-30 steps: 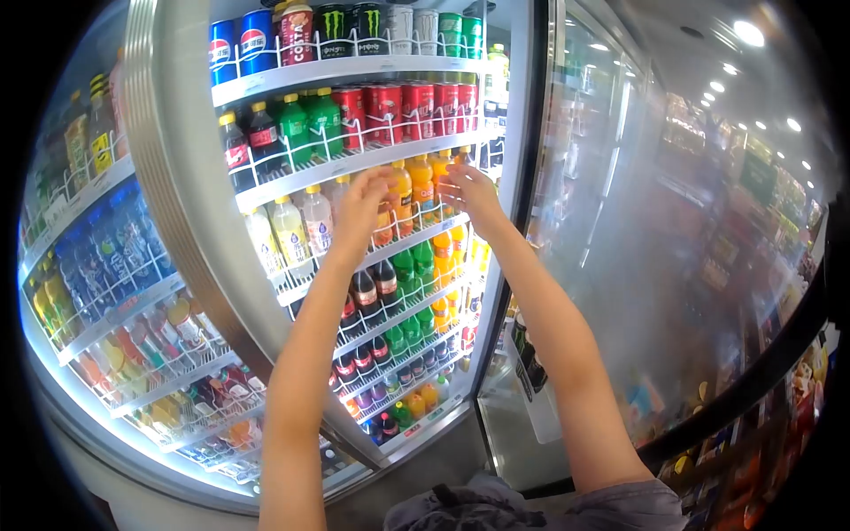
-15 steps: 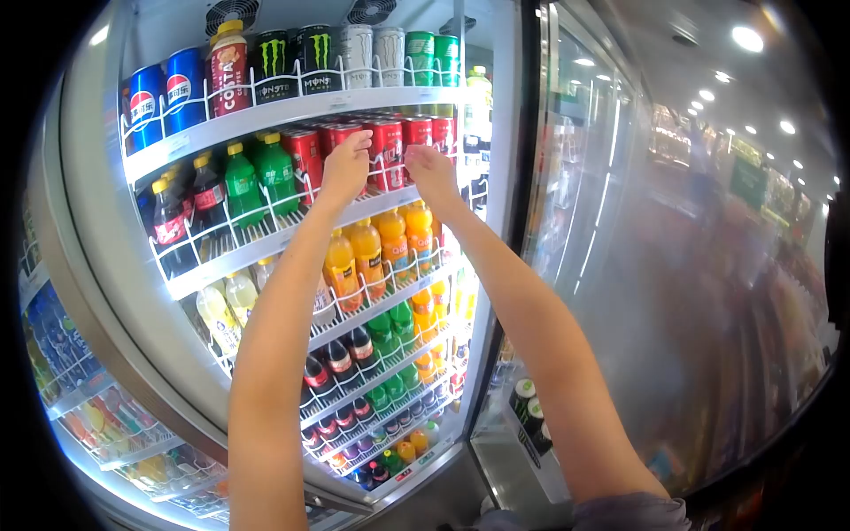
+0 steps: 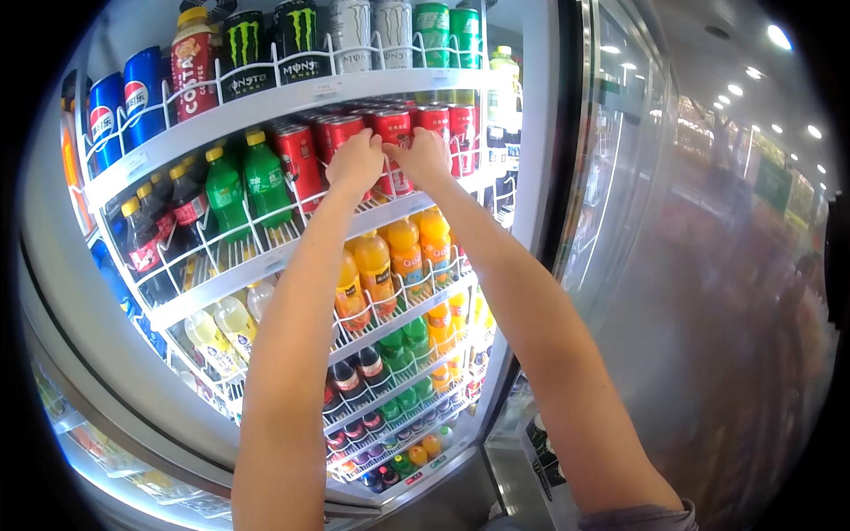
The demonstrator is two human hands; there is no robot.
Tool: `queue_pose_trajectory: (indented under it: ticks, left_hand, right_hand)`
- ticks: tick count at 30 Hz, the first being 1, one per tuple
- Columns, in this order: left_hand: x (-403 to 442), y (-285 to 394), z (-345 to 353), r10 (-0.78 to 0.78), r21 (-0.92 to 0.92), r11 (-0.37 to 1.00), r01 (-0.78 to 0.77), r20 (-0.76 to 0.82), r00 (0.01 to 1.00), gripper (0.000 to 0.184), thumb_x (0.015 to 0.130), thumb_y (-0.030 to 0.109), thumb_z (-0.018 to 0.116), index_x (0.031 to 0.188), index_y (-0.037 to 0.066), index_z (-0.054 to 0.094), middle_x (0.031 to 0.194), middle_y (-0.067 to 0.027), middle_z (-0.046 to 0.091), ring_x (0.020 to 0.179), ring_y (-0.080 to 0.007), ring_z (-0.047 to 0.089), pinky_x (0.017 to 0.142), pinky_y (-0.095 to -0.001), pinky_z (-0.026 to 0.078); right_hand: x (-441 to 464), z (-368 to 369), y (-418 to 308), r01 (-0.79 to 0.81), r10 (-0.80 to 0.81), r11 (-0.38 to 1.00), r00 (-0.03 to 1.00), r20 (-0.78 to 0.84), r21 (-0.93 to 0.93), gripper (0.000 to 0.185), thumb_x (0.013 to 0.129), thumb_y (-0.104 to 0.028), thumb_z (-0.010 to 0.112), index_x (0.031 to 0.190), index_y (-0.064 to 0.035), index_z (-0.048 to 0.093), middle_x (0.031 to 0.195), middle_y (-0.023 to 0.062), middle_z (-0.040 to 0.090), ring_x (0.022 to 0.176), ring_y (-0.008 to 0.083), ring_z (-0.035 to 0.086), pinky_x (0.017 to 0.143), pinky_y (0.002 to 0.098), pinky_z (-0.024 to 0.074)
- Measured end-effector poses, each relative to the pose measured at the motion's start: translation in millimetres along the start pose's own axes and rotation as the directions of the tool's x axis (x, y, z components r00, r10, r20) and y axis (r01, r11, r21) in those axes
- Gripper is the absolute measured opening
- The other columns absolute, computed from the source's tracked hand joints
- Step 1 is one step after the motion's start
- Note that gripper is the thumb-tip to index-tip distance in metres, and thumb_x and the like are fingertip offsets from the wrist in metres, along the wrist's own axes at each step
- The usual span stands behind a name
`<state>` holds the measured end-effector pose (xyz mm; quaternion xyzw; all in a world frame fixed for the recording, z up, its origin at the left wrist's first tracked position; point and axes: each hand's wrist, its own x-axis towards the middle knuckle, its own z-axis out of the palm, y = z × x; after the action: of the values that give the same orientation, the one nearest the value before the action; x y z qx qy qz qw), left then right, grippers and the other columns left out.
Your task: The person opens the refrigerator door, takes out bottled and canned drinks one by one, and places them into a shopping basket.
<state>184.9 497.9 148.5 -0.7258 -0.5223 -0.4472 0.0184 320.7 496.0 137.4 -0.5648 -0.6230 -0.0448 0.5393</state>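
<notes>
On the second shelf, a red soda can [image 3: 394, 180] stands at the front of a row of red cans. My left hand [image 3: 356, 163] is at its left side, with curled fingers against its upper part. From the right, my right hand [image 3: 421, 160] closes on the same can, thumb across the front and fingers bent by its side. The two hands nearly meet. They hide parts of this can and of the neighbouring red can [image 3: 344, 130]. A white wire guard runs in front of the cans.
Left of the cans stand green soda bottles [image 3: 266, 180] and cola bottles [image 3: 188, 202]. The top shelf [image 3: 305, 91] carries energy drink cans. Orange juice bottles [image 3: 375, 270] fill the shelf below. At the right is the opened glass door [image 3: 611, 168].
My hands have come closer together around the front red can. The right hand has moved left onto it. The view has shifted nearer to the shelves.
</notes>
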Motion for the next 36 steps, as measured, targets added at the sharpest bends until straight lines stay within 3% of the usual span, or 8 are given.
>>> queue_pose_trajectory:
  ticks: [4, 12, 19, 23, 25, 32, 34, 36]
  left_hand:
    - [-8, 1, -1, 0.014, 0.002, 1.000, -0.014, -0.061, 0.998, 0.048, 0.097, 0.036, 0.046, 0.135, 0.007, 0.054, 0.129, -0.0170, 0.060, 0.120, -0.0331, 0.057, 0.100, -0.0391, 0.043]
    - [-3, -10, 0, 0.028, -0.174, 0.984, -0.030, -0.017, 0.999, 0.048, 0.095, 0.036, 0.047, 0.135, 0.012, 0.057, 0.130, -0.0150, 0.060, 0.119, -0.0318, 0.058, 0.100, -0.0403, 0.044]
    - [10, -31, 5, 0.311, -0.467, 0.850, -0.245, 0.068, 0.948, 0.048, 0.094, 0.019, 0.056, 0.137, -0.002, 0.050, 0.128, -0.0198, 0.060, 0.115, -0.0263, 0.060, 0.098, -0.0320, 0.044]
    - [-2, -17, 5, 0.438, -0.609, 0.719, -0.335, 0.023, 0.899, 0.056, 0.094, 0.023, 0.058, 0.147, 0.019, 0.042, 0.116, -0.0142, 0.066, 0.109, -0.0205, 0.063, 0.094, -0.0282, 0.046]
    - [-11, -15, 5, 0.410, -0.327, 0.857, -0.399, -0.040, 0.911, 0.061, 0.091, 0.032, 0.062, 0.148, 0.029, 0.040, 0.105, -0.0082, 0.070, 0.099, -0.0191, 0.066, 0.089, -0.0284, 0.049]
    - [-40, 8, -16, 0.457, 0.056, 0.889, -0.454, -0.048, 0.888, 0.063, 0.082, 0.042, 0.071, 0.139, 0.025, 0.051, 0.097, -0.0060, 0.072, 0.084, -0.0243, 0.070, 0.074, -0.0354, 0.052]
    - [-45, 10, -18, 0.424, -0.031, 0.906, -0.423, 0.035, 0.905, 0.062, 0.082, 0.043, 0.072, 0.137, 0.022, 0.052, 0.108, -0.0075, 0.070, 0.096, -0.0257, 0.068, 0.087, -0.0379, 0.050]
    - [-57, 4, -3, 0.591, 0.106, 0.805, -0.583, -0.214, 0.778, 0.064, 0.082, 0.044, 0.072, 0.137, 0.016, 0.052, 0.124, -0.0092, 0.065, 0.114, -0.0262, 0.061, 0.101, -0.0443, 0.042]
  right_hand:
    - [-2, 11, 7, 0.079, -0.087, 0.994, 0.989, -0.120, -0.071, 0.056, 0.071, -0.047, 0.081, 0.100, -0.0009, 0.065, 0.095, 0.0185, 0.067, 0.092, 0.0339, 0.066, 0.082, 0.0443, 0.0522]
    - [-10, -9, 17, 0.059, -0.057, 0.971, 0.998, -0.017, 0.229, 0.067, 0.072, -0.042, 0.082, 0.118, -0.0005, 0.056, 0.099, 0.0139, 0.069, 0.092, 0.0261, 0.068, 0.080, 0.0365, 0.0528]
    - [-24, -20, 18, 0.169, -0.151, 0.923, 0.985, -0.080, 0.346, 0.068, 0.074, -0.040, 0.079, 0.124, -0.0018, 0.054, 0.102, 0.0145, 0.070, 0.093, 0.0254, 0.068, 0.082, 0.0363, 0.0517]
    - [-27, -22, 14, 0.348, -0.222, 0.837, 0.922, -0.318, 0.423, 0.068, 0.073, -0.031, 0.082, 0.125, 0.0008, 0.051, 0.107, 0.0181, 0.068, 0.101, 0.0301, 0.066, 0.088, 0.0384, 0.0512]
    - [-35, -33, 11, 0.366, -0.205, 0.766, 0.918, -0.339, 0.529, 0.065, 0.070, -0.020, 0.083, 0.124, 0.0000, 0.051, 0.110, 0.0208, 0.067, 0.107, 0.0325, 0.065, 0.093, 0.0391, 0.0502]
    - [-70, -53, -3, 0.395, -0.212, 0.713, 0.909, -0.359, 0.579, 0.067, 0.069, -0.016, 0.082, 0.126, -0.0031, 0.051, 0.115, 0.0177, 0.066, 0.112, 0.0324, 0.063, 0.093, 0.0390, 0.0501]
    - [-76, -59, -8, 0.366, -0.185, 0.719, 0.920, -0.345, 0.591, 0.069, 0.069, -0.017, 0.083, 0.128, -0.0029, 0.050, 0.116, 0.0171, 0.066, 0.112, 0.0316, 0.063, 0.092, 0.0385, 0.0503]
    - [-86, -67, -9, 0.326, -0.162, 0.730, 0.936, -0.312, 0.600, 0.071, 0.070, -0.019, 0.083, 0.131, -0.0028, 0.050, 0.117, 0.0165, 0.065, 0.111, 0.0308, 0.064, 0.092, 0.0379, 0.0506]
